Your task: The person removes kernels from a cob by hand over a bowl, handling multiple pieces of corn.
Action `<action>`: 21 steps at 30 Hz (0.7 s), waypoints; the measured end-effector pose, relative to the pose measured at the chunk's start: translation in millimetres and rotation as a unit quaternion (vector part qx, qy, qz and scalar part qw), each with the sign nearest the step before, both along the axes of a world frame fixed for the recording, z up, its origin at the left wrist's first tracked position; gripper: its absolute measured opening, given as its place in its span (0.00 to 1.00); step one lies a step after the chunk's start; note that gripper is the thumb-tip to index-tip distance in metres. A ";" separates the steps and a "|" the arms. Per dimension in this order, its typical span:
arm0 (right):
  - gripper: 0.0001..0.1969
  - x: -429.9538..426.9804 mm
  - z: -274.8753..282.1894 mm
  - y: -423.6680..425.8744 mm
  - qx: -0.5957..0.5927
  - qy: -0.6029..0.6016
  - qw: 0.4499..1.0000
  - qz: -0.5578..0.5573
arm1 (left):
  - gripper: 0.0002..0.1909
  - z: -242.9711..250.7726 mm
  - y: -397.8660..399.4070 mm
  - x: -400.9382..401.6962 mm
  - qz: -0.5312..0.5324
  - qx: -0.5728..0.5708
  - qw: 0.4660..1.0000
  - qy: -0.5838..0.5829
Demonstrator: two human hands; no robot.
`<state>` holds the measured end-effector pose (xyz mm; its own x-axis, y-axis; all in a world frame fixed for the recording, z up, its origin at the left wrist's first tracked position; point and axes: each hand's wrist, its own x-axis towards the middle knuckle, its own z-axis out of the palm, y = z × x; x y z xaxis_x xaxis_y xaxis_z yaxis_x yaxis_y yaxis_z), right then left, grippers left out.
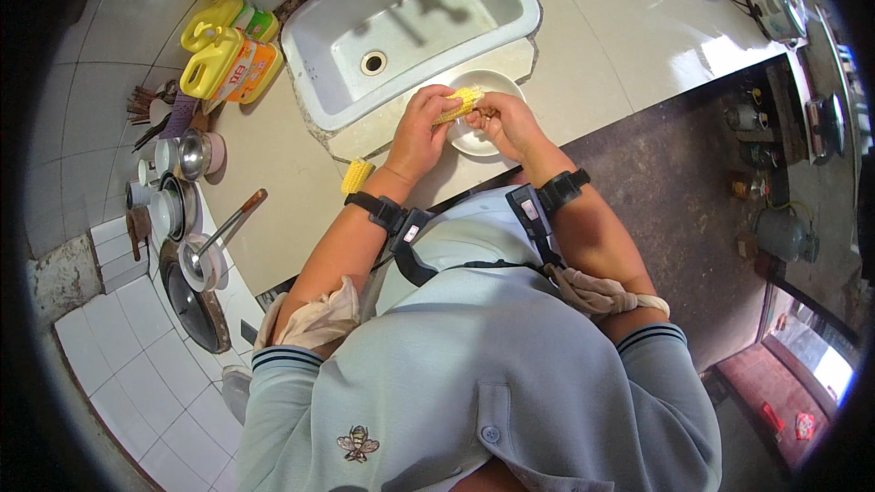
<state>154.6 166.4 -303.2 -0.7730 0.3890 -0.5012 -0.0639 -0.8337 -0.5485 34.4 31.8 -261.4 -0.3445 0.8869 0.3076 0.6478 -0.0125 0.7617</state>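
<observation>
My left hand point(422, 128) is wrapped around a piece of yellow corn on the cob point(459, 104), tilted over a white bowl point(472, 141). At the cob's right end, my right hand point(507, 121) has its thumb and curled fingers against the kernels. The bowl stands on the counter between the sink and the counter's front edge, its inside partly hidden by both hands. Another piece of corn cob point(356, 176) lies on the counter beside my left forearm.
Beyond my hands is a white ceramic sink point(410, 34). Yellow detergent jugs point(236, 68) stand by the wall at left. A metal ladle point(232, 221) rests in a small bowl point(203, 266), near stacked bowls point(164, 212) and a wok point(191, 307). A pot point(776, 7) sits far right.
</observation>
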 end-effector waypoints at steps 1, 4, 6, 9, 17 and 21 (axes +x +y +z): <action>0.10 -0.8 3.4 -0.2 0.000 -0.001 1.000 0.001 | 0.18 -1.6 -0.9 -0.9 0.001 0.000 1.000 -0.001; 0.11 -2.5 10.4 -1.5 -0.011 0.000 1.000 0.003 | 0.18 -4.9 -2.0 -3.5 0.001 0.001 1.000 0.022; 0.12 -2.9 11.1 -1.1 0.007 -0.013 1.000 0.008 | 0.18 -4.9 -1.0 -4.7 -0.011 0.015 1.000 0.023; 0.11 -4.4 10.1 -1.1 0.012 -0.018 1.000 0.008 | 0.19 -5.9 -1.8 -7.2 -0.015 0.013 0.999 0.033; 0.08 -5.9 -13.5 0.0 0.041 -0.002 0.999 0.011 | 0.18 -5.0 -0.8 -8.3 -0.003 0.006 1.000 -0.002; 0.09 -10.6 12.1 -5.1 -0.030 -0.020 0.999 -0.011 | 0.18 -9.5 -5.1 -12.7 -0.001 0.005 1.000 0.011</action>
<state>144.0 161.3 -291.0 -0.7435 0.3747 -0.5539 -0.0626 -0.8636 -0.5003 21.6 26.8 -270.9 -0.3352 0.8847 0.3240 0.6650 -0.0214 0.7465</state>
